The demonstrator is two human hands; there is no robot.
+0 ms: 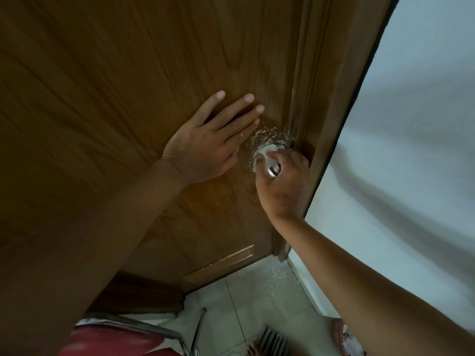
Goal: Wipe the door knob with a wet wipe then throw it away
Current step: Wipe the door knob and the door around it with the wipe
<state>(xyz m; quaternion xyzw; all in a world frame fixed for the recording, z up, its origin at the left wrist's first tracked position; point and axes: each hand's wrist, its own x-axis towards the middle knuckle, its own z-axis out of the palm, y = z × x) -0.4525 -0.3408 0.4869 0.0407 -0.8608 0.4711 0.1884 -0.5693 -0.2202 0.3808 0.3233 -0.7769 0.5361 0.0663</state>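
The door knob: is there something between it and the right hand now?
Yes. The white wet wipe lies between the right hand and the door knob, wrapped over it; only the knob's metal end shows. The left hand rests flat on the door, beside the knob.

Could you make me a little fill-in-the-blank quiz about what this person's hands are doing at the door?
1. The left hand lies flat and open against the brown wooden ____.
2. The right hand presses a white wet wipe around the round silver metal ____.
3. White specks dot the door above the knob and the pale tiled ____ below.

Missing words: door; knob; floor
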